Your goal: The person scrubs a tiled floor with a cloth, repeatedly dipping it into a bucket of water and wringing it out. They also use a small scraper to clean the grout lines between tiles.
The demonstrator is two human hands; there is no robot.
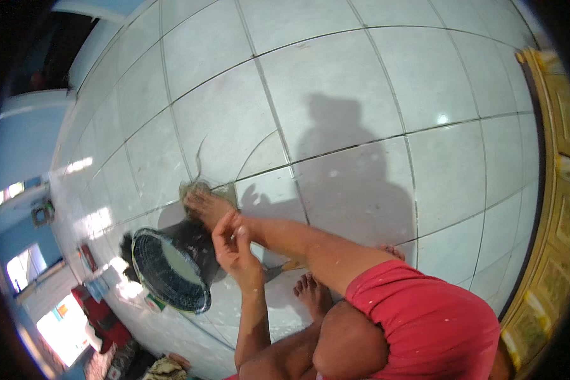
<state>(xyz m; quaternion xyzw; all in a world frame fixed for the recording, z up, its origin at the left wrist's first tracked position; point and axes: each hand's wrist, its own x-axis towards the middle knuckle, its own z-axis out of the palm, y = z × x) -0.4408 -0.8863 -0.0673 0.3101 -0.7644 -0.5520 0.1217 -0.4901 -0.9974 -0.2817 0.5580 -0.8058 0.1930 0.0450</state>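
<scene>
My right hand [208,204] reaches down to a grey-brown patch [225,192] in the white tiled floor, fingers spread over it and blurred. Whether something lies under the fingers I cannot tell. A thin dark crack or wet streak [199,156] runs away from the patch. My left hand [237,251] is raised by my right wrist, fingers loosely curled, with nothing visible in it. Beside both hands a black bucket [145,254] leans towards me, with pale grey material [183,263] inside. A tool with a wooden handle [293,266] lies near my foot, partly hidden by my arm.
White floor tiles [327,71] stretch ahead, one with a curved crack [256,149]. A yellow carved wooden furniture piece [558,190] lines the right edge. My bare foot [312,292] stands close by. At lower left are a red item [99,316] and piled cloth [164,368].
</scene>
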